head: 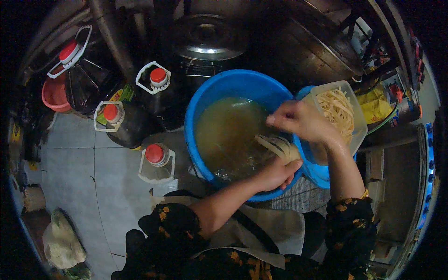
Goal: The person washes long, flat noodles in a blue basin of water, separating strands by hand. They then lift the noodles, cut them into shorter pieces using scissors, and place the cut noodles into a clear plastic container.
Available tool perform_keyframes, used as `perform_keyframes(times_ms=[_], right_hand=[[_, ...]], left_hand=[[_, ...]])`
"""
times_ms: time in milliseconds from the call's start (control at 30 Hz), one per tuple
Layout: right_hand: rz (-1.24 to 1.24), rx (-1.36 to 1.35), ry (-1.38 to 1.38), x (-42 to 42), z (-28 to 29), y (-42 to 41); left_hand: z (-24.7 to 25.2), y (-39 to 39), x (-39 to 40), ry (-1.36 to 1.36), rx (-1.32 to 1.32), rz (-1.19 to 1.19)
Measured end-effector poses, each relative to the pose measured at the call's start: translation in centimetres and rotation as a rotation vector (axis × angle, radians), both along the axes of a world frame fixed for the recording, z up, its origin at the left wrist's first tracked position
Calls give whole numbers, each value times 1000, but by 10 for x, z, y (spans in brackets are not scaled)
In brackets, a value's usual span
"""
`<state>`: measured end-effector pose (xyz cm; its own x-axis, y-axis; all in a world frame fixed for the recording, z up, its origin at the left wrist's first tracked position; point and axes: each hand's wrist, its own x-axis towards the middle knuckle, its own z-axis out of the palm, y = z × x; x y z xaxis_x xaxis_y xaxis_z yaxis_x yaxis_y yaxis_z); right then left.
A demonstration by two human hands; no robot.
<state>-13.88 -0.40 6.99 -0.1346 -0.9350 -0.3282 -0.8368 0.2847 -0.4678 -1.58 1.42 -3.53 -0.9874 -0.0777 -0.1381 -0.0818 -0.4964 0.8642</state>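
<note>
A large round blue plastic basin [191, 140] of cloudy yellowish water stands before me. My left hand [276, 175] is over its near right rim, closed around a bundle of pale flat strips [285, 149] whose loose ends point over the water. Just above that bundle, my right hand [301, 120] is blurred, with its fingers curled over the right side of the basin. Whether anything is pinched in it I cannot tell. Partly behind the right wrist, a translucent plastic container [360, 120] holds more pale strips [336, 108]. It sits at a second blue basin [320, 176].
Left of the basin stand several large plastic jugs with red caps, one nearly clear [157, 161], another dark [131, 122]. A lidded metal pot [208, 38] is behind. A large metal pan [315, 52] leans at back right. A pale bag [63, 241] lies on the tiled floor [70, 175].
</note>
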Motion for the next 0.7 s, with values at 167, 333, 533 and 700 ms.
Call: perform_keyframes(times_ms=[167, 333, 533, 700], right_hand=[[48, 214, -108, 7, -17, 8], [-276, -21, -184, -6, -17, -4], [-432, 142, -281, -18, -26, 13], [-626, 232, -1135, 2, -44, 41]], left_hand=[[-3, -1, -4, 65, 47, -10], [7, -3, 1, 73, 203, 154], [17, -19, 6, -117, 311, 343], [20, -22, 7, -24, 403, 263]])
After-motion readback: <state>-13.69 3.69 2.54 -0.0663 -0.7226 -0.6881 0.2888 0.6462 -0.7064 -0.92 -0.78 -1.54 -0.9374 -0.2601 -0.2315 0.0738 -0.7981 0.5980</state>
